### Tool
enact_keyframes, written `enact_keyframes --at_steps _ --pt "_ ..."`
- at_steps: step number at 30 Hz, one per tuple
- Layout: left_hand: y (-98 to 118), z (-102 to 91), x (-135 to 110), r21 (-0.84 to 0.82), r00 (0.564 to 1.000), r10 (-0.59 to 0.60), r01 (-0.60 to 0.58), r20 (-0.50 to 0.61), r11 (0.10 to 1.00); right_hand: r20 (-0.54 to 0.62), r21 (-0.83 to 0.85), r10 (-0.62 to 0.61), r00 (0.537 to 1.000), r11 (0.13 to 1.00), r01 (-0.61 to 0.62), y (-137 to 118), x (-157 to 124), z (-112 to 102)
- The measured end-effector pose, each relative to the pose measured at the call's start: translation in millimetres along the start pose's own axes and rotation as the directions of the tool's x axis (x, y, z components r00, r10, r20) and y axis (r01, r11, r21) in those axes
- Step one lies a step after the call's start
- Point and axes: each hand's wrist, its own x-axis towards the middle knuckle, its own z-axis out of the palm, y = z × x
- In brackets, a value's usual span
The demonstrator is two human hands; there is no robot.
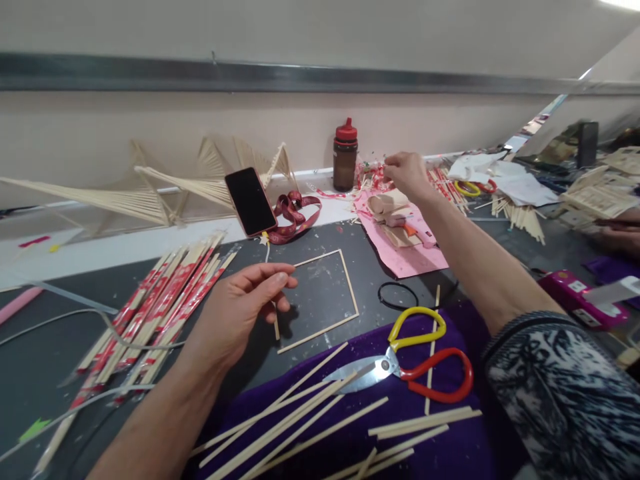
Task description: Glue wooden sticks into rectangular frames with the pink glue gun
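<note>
My left hand [250, 293] hovers over the left side of a square frame of thin wooden sticks [320, 331], thumb and index finger pinched together. Anything between them is too small to make out. The frame lies flat on the dark table, its left side partly hidden by my fingers. My right hand [407, 175] reaches far forward over a heap of red and clear wrapper scraps [370, 177], fingertips closed; what they hold is hidden. Below it, a pink glue gun [420, 233] rests on a pink sheet [395, 260] beside crumpled brown paper [387, 205].
Scissors [385, 365] with yellow and red handles and loose sticks [300, 413] lie on purple cloth [450, 333]. Wrapped chopsticks [165, 293] are at left. Behind stand a phone [250, 202], a lanyard [295, 217], a bottle [345, 157] and stick structures [100, 203]. Another person's hand [620, 233] shows at right.
</note>
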Motion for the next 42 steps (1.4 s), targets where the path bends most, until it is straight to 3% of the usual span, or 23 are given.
enact_keyframes --at_steps 5,10,15,19,23,27,33,42 --pt "-1 2.0 -1 0.026 1.000 0.008 -0.009 0.025 1.000 0.071 0.023 -0.052 0.996 0.998 0.050 -9 -52 -19" --pt "-5 7.2 -1 0.055 0.998 -0.010 0.007 0.061 0.998 0.203 -0.252 -0.097 0.974 0.956 0.148 -17 -64 -21" --pt "-2 1.6 1 0.071 0.999 0.002 -0.005 0.040 0.997 0.213 -0.553 0.149 0.966 0.833 -0.007 -10 -65 -30" --pt "2 -4.7 2 0.060 1.000 0.011 -0.012 0.021 0.998 0.231 -0.613 0.312 0.922 0.783 -0.111 18 -86 -45" --pt "1 -4.2 3 0.058 1.000 0.008 -0.009 0.024 0.998 0.300 -0.578 0.400 0.866 0.798 -0.169 42 -103 -50" --pt "-3 -0.6 4 0.069 0.999 -0.012 0.010 0.034 0.998 0.292 -0.501 0.419 0.860 0.833 -0.236 54 -106 -44" --pt "-3 0.9 3 0.087 0.998 -0.038 0.034 0.047 0.996 0.205 -0.370 0.415 0.886 0.871 -0.322 61 -104 -43" --pt "-4 4.1 2 0.114 0.997 -0.028 0.020 0.069 0.993 0.150 -0.167 0.302 0.941 0.946 -0.277 47 -111 -46"
